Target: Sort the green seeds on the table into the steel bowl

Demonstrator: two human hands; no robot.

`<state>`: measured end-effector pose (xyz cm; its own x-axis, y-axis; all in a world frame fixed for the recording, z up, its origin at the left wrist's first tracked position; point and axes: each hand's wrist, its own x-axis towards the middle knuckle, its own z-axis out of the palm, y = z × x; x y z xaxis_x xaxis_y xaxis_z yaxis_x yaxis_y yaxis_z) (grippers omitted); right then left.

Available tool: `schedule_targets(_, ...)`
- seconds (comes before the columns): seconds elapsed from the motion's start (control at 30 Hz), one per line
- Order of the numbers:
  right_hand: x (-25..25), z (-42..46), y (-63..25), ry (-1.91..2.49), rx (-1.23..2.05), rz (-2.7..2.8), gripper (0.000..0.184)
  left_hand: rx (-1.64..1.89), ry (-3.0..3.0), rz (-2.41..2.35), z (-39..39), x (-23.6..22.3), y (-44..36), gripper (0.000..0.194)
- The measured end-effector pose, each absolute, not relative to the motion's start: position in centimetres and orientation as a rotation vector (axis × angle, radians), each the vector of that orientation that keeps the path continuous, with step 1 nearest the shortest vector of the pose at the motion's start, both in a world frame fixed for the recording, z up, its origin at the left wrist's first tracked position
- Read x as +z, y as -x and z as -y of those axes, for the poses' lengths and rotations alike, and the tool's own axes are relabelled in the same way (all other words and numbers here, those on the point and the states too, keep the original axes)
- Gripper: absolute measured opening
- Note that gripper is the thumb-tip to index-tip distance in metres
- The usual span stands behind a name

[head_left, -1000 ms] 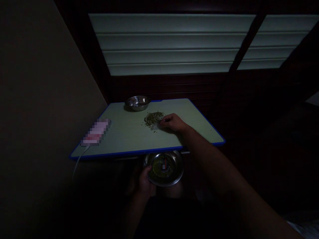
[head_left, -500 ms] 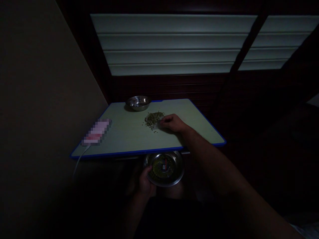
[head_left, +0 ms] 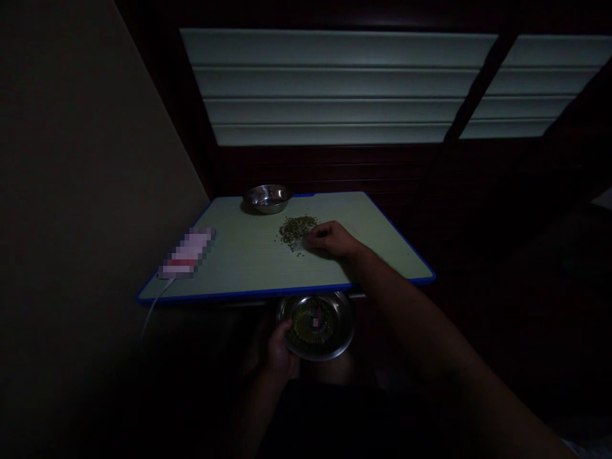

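My left hand (head_left: 281,349) grips the left rim of a round steel bowl (head_left: 343,341), thumb over the edge, just below the near side of the table. Inside the bowl lie green beans (head_left: 303,328) and something with a dark and orange label (head_left: 316,315), its kind unclear. On the tabletop, a loose patch of small green beans (head_left: 296,228) is spread out. At its right edge my right hand (head_left: 332,238) is closed in a pinch. A small pale flat piece (head_left: 299,245) shows at the fingertips, faint in the dim light.
The pale table (head_left: 239,255) has a blue rim. A second steel bowl (head_left: 268,207) stands at its back left. A phone (head_left: 187,253), blurred out, lies at the left with a white cable (head_left: 153,310) over the edge. Behind is a slatted cabinet (head_left: 329,83).
The view has shifted slightly. My right hand stays at the beans' edge, and the pale piece by its fingertips shows less. My left hand still holds the bowl.
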<state>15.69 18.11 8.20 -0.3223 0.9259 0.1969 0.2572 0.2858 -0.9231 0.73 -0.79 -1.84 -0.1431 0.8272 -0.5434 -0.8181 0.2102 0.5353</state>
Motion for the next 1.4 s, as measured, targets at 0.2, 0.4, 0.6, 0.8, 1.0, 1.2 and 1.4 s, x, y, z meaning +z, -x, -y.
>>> schedule_targets(0.2,8.2,-18.17,-15.71,1.108,0.976,1.79,0.013,1.405,-0.009,-0.938,0.86,-1.56,-0.78,0.032)
schedule_targets(0.4,8.0,-18.37,-15.74,1.108,0.951,1.806,0.014,1.41,-0.027,-0.986,0.8,-1.41,-0.99,0.02)
schedule_targets(0.6,8.06,-18.32,-15.57,1.077,0.944,1.82,0.015,1.388,0.016,-0.973,0.84,-0.96,-1.13,0.015)
schedule_targets(0.8,8.15,-18.52,-15.25,1.034,0.987,1.849,0.015,1.412,0.002,-0.937,0.83,-1.37,-1.0,0.016)
schedule_targets(1.0,8.14,-18.65,-15.08,0.96,1.044,1.901,0.015,1.405,0.02,-0.93,0.72,-1.75,-0.89,0.017)
schedule_targets(1.2,7.99,-18.68,-15.42,0.929,1.139,1.904,0.02,1.41,-0.012,-0.945,0.8,-1.48,-0.97,0.02)
schedule_targets(1.4,8.14,-18.52,-15.82,0.921,1.246,1.927,0.023,1.404,0.004,-0.956,0.83,-1.23,-1.05,0.023)
